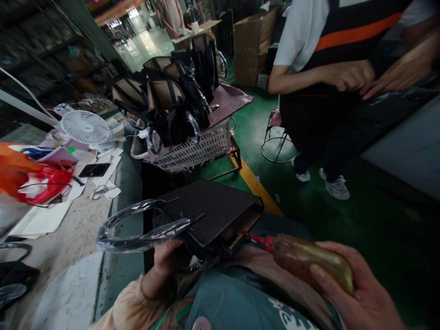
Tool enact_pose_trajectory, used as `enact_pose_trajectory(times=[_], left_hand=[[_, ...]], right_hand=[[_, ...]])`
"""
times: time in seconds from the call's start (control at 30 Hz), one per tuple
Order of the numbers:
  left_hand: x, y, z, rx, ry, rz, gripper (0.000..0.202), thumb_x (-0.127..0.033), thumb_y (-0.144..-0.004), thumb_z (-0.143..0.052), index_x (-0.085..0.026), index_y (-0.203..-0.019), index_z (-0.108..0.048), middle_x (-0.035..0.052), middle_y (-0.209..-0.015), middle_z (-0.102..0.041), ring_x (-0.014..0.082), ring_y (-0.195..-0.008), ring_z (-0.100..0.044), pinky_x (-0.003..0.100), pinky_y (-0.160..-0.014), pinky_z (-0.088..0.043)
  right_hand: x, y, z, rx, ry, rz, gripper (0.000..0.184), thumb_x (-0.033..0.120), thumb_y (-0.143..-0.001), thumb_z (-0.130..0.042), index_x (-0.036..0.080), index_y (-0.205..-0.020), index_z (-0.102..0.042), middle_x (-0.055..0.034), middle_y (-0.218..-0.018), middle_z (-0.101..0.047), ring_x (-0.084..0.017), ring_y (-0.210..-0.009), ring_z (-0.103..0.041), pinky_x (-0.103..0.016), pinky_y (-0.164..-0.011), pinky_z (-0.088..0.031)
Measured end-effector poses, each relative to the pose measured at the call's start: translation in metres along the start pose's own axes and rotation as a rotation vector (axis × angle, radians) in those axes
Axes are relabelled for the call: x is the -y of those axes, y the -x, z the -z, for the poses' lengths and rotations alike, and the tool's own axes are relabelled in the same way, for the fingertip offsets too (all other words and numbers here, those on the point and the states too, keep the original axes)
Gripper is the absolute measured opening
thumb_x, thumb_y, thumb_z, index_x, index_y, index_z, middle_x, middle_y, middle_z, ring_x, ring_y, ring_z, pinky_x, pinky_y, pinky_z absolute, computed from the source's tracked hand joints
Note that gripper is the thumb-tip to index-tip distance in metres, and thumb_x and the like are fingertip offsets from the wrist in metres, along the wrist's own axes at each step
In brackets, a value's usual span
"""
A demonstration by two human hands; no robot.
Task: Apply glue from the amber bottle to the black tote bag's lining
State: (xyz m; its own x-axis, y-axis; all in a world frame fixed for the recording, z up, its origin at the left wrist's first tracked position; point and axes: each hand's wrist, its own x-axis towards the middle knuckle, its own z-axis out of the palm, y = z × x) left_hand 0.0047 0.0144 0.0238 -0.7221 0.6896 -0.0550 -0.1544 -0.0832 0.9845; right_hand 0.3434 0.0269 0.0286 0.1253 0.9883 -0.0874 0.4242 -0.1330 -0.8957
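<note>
A black handbag [213, 206] lies on its side across my lap, its plastic-wrapped handles [137, 229] pointing left. My left hand [168, 261] is closed on the bag's near side below the handles; its fingertips are hidden by the bag. In my right hand [357, 284] is a yellowish-brown squeeze bottle [312, 261] with a thin red nozzle. The nozzle tip reaches the bag's opening, beside a gold-coloured metal strip [236, 240]; whether it touches cannot be made out.
On the left workbench [82, 233] are a white fan [85, 127], a phone [94, 170], scissors [101, 190] and a red plastic bag [51, 183]. Ahead, several black bags [165, 105] stand on a white plastic crate [195, 149]. A co-worker [330, 68] stands at right near a stool [278, 142].
</note>
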Motion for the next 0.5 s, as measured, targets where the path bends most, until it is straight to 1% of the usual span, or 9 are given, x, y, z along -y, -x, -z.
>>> enact_pose_trajectory(times=[0.13, 0.3, 0.4, 0.5], left_hand=[[-0.003, -0.001, 0.000, 0.024, 0.070, 0.025, 0.027, -0.023, -0.038, -0.082, -0.019, -0.058, -0.064, -0.0016, -0.062, -0.069, 0.0161, -0.049, -0.062, 0.023, -0.049, -0.057], [-0.008, 0.001, -0.006, 0.061, 0.084, 0.078, 0.033, -0.023, -0.039, -0.083, -0.018, -0.069, -0.069, -0.0038, -0.046, -0.060, 0.0184, -0.047, -0.063, 0.023, -0.047, -0.055], [-0.007, 0.000, -0.006, 0.044, 0.080, 0.101, 0.040, -0.023, -0.037, -0.082, -0.017, -0.075, -0.071, -0.0032, -0.049, -0.062, 0.0194, -0.048, -0.063, 0.025, -0.047, -0.055], [-0.006, -0.001, -0.005, 0.003, 0.052, 0.145, 0.043, -0.022, -0.035, -0.081, -0.017, -0.076, -0.071, -0.0017, -0.055, -0.066, 0.0200, -0.049, -0.063, 0.026, -0.050, -0.056]], right_hand=[[-0.010, -0.014, 0.003, -0.035, 0.083, 0.012, 0.041, 0.057, -0.071, -0.066, 0.025, -0.096, -0.062, -0.0025, -0.086, -0.069, -0.020, -0.070, -0.066, -0.028, -0.061, -0.057], [-0.025, -0.024, 0.005, -0.091, 0.136, 0.039, 0.042, 0.057, -0.072, -0.064, 0.025, -0.098, -0.061, -0.0020, -0.087, -0.066, -0.020, -0.071, -0.063, -0.031, -0.064, -0.054], [-0.034, -0.027, 0.005, -0.104, 0.160, 0.062, 0.042, 0.057, -0.074, -0.064, 0.025, -0.101, -0.060, -0.0024, -0.092, -0.065, -0.021, -0.075, -0.062, -0.033, -0.068, -0.052], [-0.044, -0.030, 0.006, -0.103, 0.176, 0.075, 0.043, 0.058, -0.076, -0.063, 0.025, -0.103, -0.059, -0.0032, -0.096, -0.064, -0.022, -0.081, -0.063, -0.036, -0.074, -0.050]])
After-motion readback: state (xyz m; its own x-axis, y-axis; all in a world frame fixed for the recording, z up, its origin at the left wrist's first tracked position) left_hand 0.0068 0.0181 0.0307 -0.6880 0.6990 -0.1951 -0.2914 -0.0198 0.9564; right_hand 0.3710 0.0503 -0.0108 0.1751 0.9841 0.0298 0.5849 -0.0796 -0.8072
